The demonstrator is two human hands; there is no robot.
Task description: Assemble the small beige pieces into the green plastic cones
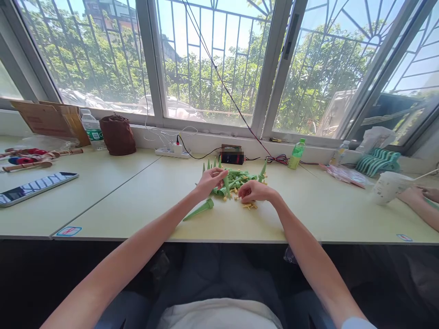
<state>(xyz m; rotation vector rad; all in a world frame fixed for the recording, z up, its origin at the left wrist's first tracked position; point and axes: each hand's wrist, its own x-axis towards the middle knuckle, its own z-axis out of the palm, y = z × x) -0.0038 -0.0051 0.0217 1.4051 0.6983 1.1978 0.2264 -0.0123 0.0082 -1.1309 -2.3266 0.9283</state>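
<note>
My left hand [213,179] is closed around a green plastic cone [227,186], its narrow end pointing down. My right hand [254,191] is lowered to the table with fingers curled among small yellow plastic pieces [249,206]; what its fingertips hold, if anything, is hidden. Between and behind both hands lies a heap of green cone parts [242,175]. A loose green cone with a collar [199,210] lies on its side below my left hand. Several cones stand upright at the back, one green cone [263,170] at the right of the heap.
On the pale table [137,196] are a phone [37,187], a brown bag [117,135], a power strip [171,151], a dark box [232,155], a green bottle [297,154], teal hangers [377,162] and a white cup [389,187]. Another person's hand [416,196] is at the right.
</note>
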